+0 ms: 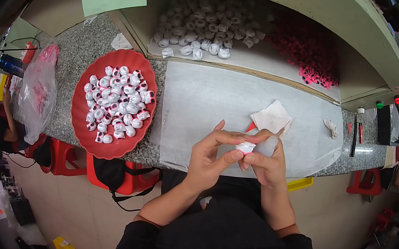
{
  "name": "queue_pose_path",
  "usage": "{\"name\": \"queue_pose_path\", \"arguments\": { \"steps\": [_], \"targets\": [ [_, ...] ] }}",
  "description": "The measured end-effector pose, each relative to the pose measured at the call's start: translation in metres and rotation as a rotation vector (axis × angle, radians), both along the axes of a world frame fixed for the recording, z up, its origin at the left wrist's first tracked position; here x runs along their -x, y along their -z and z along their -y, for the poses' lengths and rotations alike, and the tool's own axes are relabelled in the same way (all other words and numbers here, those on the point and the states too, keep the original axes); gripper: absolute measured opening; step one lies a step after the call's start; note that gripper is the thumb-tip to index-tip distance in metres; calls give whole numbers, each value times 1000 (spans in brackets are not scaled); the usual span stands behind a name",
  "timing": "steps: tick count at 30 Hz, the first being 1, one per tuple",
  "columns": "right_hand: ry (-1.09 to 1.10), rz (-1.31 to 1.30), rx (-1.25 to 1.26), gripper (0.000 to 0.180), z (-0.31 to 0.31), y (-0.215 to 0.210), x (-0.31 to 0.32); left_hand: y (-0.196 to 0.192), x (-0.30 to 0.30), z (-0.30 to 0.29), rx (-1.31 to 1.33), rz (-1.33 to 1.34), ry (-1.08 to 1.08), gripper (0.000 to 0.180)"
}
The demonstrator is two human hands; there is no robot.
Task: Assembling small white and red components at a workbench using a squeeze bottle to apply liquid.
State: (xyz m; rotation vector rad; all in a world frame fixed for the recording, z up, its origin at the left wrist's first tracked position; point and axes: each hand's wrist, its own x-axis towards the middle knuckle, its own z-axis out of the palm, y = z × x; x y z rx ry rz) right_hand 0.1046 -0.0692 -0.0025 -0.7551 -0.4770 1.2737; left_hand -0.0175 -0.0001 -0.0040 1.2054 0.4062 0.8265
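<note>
My left hand (210, 160) and my right hand (270, 160) meet over the white work sheet (197, 105). Between their thumbs and fingertips they pinch a small glossy white piece with a pink edge (245, 148). A translucent whitish covering or bulb-shaped thing (267, 146) shows at my right fingers; its kind is unclear. Behind the hands lies a crumpled white cloth (275, 116), and a bit of something red (251, 127) shows beside it. To the left, a red scalloped tray (80, 111) holds many similar white pieces with pink and black parts (117, 102).
A shelf box (365, 71) at the back holds a heap of white pieces (203, 25) and a heap of pink parts (319, 74). Its upper edge overhangs the table. A plastic bag (39, 101) lies far left. Red stools (134, 178) stand below. Other people sit at both sides.
</note>
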Motion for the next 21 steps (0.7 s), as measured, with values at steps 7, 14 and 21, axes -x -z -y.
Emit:
{"name": "queue_pose_path", "arguments": {
  "steps": [7, 14, 21],
  "targets": [
    [9, -48, -14, 23, -4, 3, 0, 0, -1, -4, 59, -30, 26, 20],
    [25, 123, 33, 25, -5, -1, 1, 3, 1, -6, 63, 20, 8, 21],
    [63, 195, 50, 25, -2, 0, 5, 8, 2, -3, 74, 52, 13, 23]
  ]
}}
